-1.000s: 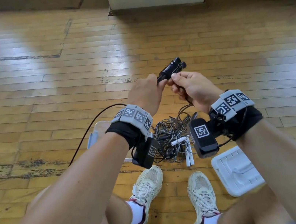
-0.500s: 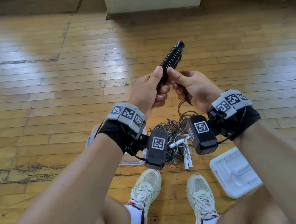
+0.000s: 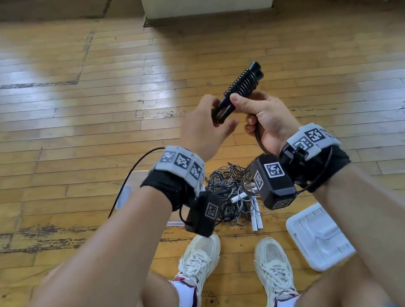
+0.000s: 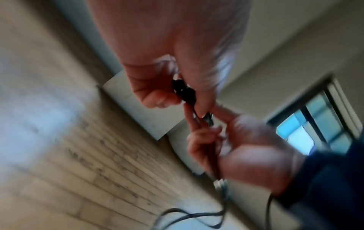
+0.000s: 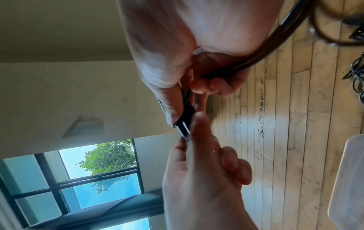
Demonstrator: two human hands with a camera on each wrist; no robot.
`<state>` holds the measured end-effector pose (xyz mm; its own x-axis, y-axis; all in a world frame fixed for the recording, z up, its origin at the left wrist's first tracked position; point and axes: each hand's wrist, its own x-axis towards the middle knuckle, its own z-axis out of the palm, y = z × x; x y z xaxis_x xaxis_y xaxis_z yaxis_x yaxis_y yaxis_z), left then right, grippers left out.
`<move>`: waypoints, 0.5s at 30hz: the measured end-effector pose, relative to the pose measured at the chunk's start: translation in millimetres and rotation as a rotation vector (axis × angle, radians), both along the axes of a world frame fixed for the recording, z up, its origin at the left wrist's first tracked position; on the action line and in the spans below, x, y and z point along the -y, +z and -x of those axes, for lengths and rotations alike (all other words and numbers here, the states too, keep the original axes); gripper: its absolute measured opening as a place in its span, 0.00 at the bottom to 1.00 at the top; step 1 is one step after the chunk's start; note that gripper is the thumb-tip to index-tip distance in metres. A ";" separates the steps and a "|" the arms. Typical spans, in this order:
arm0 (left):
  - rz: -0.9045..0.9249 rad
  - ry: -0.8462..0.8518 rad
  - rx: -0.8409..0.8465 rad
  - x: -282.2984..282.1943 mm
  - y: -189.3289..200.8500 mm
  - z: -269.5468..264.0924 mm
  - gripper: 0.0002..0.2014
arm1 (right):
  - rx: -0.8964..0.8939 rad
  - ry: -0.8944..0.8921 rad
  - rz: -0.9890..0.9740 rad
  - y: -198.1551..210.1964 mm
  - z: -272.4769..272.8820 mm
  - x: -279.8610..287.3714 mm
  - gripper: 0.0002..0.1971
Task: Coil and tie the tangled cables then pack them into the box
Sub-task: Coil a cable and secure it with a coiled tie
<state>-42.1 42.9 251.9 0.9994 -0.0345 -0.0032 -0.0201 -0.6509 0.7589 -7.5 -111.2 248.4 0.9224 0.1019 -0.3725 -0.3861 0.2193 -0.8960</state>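
Both the left hand (image 3: 202, 124) and right hand (image 3: 267, 117) pinched the coiled black cable (image 3: 239, 90) above the tangled cables (image 3: 230, 191), between the clear box (image 3: 133, 187) and white lid (image 3: 319, 235) on the floor (image 3: 58, 109).

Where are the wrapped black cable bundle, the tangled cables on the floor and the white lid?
wrapped black cable bundle (image 3: 243, 84): head view, on its ribbed windings above both hands.
tangled cables (image 3: 227, 183): head view, on the dark loops between the wrists.
white lid (image 3: 312, 229): head view, on its ribbed top, beside the right shoe.
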 end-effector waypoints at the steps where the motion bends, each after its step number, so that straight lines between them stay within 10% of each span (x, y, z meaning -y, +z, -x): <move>1: -0.129 -0.017 0.052 -0.1 -2.5 1.1 0.17 | 0.010 0.000 0.024 0.7 0.2 -0.9 0.14; 15: -0.195 0.104 0.067 -1.0 -8.2 -7.1 0.24 | 0.069 0.178 -0.002 6.2 1.9 -5.9 0.07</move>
